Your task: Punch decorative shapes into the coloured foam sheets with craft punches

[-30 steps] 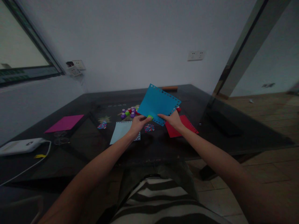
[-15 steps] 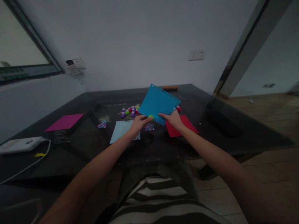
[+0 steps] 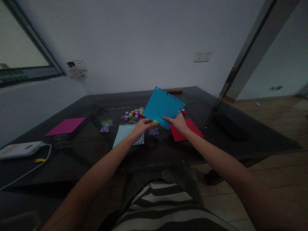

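Observation:
A blue sheet (image 3: 163,106) with punched holes along its edges is held tilted above the dark table. My right hand (image 3: 178,123) grips its lower right part, thumb on the front face. At the sheet's lower edge my left hand (image 3: 142,125) pinches a small green hole punch (image 3: 155,122). Below the hands lies a pile of small coloured bits (image 3: 153,131). A pale blue sheet (image 3: 122,134) with holes lies partly under my left forearm. Beside my right wrist lies a red sheet (image 3: 178,132), also with holes.
Several purple, green and red punches (image 3: 134,115) stand behind my left hand. Further left are coloured bits (image 3: 105,128), a magenta sheet (image 3: 66,125), clear round items (image 3: 62,141) and a white device (image 3: 21,149) with a cable. A brown roll (image 3: 175,90) lies at the back.

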Demonstrator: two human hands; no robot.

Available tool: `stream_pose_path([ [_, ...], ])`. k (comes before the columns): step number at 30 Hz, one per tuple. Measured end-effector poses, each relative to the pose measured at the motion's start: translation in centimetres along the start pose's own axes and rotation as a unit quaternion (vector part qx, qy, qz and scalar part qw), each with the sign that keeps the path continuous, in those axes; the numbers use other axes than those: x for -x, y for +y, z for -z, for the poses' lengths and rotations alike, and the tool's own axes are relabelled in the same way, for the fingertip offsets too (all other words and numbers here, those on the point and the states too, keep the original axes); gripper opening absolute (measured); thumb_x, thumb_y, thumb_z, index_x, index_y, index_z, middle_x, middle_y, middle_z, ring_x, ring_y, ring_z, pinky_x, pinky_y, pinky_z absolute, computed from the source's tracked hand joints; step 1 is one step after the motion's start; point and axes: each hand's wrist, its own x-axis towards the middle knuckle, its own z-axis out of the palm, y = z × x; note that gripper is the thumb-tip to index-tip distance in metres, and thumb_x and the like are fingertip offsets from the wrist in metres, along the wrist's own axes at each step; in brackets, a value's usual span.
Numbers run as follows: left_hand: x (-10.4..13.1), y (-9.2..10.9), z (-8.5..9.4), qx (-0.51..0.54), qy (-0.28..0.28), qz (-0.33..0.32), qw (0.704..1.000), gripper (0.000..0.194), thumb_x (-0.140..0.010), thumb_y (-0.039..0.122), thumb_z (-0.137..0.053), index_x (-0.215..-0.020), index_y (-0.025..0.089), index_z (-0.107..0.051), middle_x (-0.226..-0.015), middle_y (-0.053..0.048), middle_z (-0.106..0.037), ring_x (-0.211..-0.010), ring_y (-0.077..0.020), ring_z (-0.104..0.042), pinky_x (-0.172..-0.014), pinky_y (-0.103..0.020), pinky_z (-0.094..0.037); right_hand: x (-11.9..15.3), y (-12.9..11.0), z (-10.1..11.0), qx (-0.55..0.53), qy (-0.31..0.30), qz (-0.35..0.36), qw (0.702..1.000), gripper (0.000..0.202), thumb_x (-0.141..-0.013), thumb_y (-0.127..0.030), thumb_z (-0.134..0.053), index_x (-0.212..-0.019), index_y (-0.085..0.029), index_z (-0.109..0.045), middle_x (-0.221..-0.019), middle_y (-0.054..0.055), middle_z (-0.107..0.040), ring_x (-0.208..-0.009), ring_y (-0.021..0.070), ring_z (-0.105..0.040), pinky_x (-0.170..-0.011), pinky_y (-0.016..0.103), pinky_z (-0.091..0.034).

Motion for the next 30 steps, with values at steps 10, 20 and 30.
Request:
stream_pose_path([
  [10, -0.5, 0.3, 1.9, -0.085, -0.065, -0.008, 0.994, 0.033, -0.067, 0.04, -0.072, -0.086, 0.014, -0.068, -0.088, -0.009, -0.067, -0.08, -0.0217, -0.063, -0.075, -0.035, -0.046, -0.1, -0.2, 0.3, 0.014, 0.004, 0.008, 1.0, 0.07, -0.059, -0.036, -0.077, -0.121, -0.016, -0.053, -0.117, 0.014, -0.064, -0.116, 0.0302, -0.055, -0.104, 0.049, -0.04],
  [20, -0.8, -0.1, 2.5, -0.219, -0.091, 0.012, 0.971, 0.037, -0.077, 0.042, -0.058, -0.096, 0.011, -0.065, -0.092, -0.009, -0.067, -0.075, -0.017, -0.061, -0.073, -0.032, -0.048, -0.2, 0.0, 0.3, -0.002, 0.005, -0.005, 1.0, 0.072, -0.057, -0.037, -0.078, -0.121, -0.016, -0.053, -0.119, 0.014, -0.062, -0.113, 0.0301, -0.057, -0.104, 0.049, -0.039],
  [30, -1.7, -1.4, 3.2, -0.255, -0.072, -0.019, 0.964, 0.036, -0.083, 0.037, -0.049, -0.107, 0.014, -0.064, -0.1, -0.009, -0.067, -0.074, -0.0168, -0.062, -0.068, -0.031, -0.049, -0.3, -0.1, 0.3, -0.002, 0.007, -0.013, 1.0, 0.072, -0.057, -0.036, -0.078, -0.121, -0.015, -0.053, -0.119, 0.015, -0.063, -0.114, 0.0295, -0.056, -0.105, 0.048, -0.038],
])
